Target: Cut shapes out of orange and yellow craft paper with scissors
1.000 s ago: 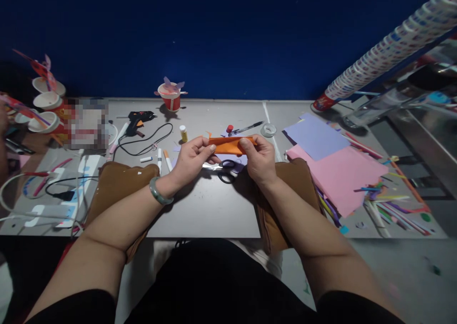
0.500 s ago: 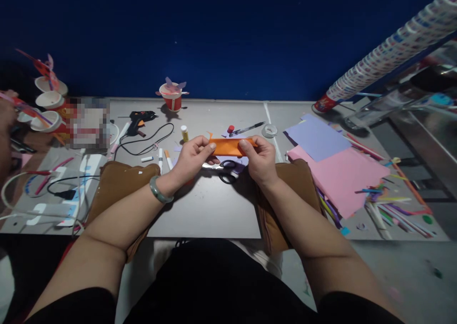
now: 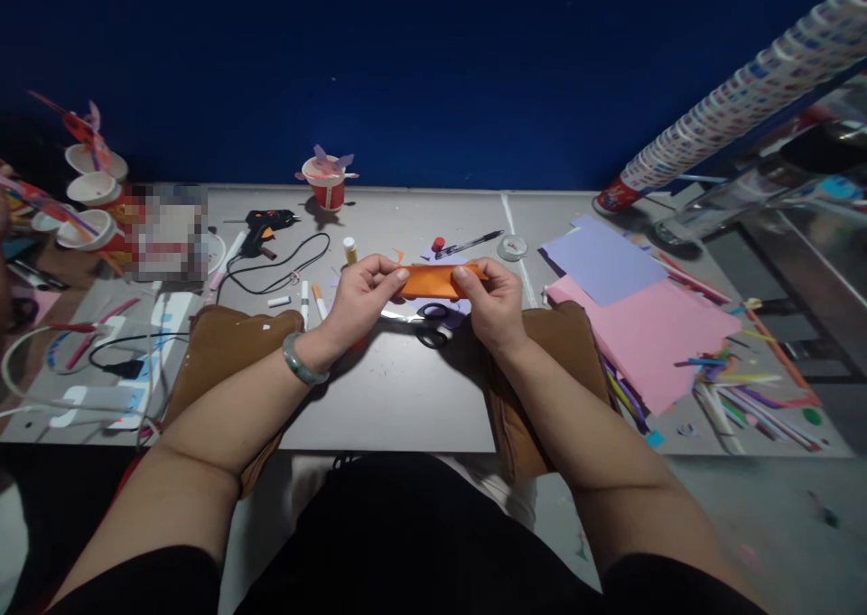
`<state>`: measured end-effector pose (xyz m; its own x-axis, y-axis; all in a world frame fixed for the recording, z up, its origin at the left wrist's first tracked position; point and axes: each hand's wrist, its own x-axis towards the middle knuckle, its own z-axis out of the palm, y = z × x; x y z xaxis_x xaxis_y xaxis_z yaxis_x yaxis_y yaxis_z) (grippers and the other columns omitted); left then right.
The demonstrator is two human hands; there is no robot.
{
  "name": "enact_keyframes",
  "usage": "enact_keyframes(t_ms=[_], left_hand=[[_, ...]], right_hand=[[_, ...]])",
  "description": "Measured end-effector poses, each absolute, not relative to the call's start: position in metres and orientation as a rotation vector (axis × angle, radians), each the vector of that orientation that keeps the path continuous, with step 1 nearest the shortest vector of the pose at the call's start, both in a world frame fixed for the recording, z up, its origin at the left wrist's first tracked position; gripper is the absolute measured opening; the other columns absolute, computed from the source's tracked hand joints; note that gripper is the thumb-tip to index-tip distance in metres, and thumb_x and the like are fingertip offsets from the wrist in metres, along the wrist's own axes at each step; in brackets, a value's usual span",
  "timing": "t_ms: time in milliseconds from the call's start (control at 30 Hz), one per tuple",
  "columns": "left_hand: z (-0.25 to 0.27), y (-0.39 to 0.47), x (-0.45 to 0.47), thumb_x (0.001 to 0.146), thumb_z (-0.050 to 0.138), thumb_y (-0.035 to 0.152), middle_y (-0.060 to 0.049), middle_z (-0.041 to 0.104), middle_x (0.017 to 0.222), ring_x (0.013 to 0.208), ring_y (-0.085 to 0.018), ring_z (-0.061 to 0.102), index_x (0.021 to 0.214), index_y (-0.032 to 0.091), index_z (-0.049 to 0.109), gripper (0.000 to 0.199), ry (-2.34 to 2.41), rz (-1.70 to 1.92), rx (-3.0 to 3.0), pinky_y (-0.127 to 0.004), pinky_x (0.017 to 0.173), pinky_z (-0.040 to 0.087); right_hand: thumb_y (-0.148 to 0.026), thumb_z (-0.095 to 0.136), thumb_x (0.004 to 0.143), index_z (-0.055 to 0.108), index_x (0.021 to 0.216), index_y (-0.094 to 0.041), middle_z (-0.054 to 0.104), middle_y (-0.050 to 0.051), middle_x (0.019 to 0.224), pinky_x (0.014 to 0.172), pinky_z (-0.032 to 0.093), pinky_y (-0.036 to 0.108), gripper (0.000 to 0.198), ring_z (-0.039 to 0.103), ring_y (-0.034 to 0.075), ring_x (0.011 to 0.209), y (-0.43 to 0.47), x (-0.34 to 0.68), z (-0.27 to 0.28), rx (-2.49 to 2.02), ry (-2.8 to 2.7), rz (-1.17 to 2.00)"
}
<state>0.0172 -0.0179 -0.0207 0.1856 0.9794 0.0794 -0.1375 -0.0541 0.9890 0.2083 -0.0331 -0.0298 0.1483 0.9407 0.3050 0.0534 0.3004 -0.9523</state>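
Both ends of the orange paper (image 3: 432, 282) were pinched, one by the left hand (image 3: 366, 301), the other by the right hand (image 3: 498, 303), above the table (image 3: 393, 412) near the black-handled scissors (image 3: 421, 323).

Craft workspace at a grey table (image 3: 399, 407), black glue gun (image 3: 259, 228), scissors (image 3: 421, 321), pink and lilac paper sheets (image 3: 643, 344), tape roll (image 3: 513, 256), long stack of paper cups (image 3: 738, 105), decorated cup (image 3: 328, 191)
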Motion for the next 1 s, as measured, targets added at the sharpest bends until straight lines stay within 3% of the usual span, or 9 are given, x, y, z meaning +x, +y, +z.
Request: enact_keyframes(t_ms=[1000], left_hand=[[-0.0176,-0.0186,0.0185,0.071,0.081,0.057,0.002,0.064,0.06,0.056,-0.014,0.069,0.079,0.016,0.058,0.048,0.93,1.129,1.165,-0.026,0.058,0.06]], right_hand=[[-0.055,0.073,0.082,0.056,0.065,-0.02,0.056,-0.004,0.057,0.059,0.042,0.028,0.043,0.048,0.01,0.054,-0.0325,0.2088,-0.0314,-1.06,-1.25,0.869]])
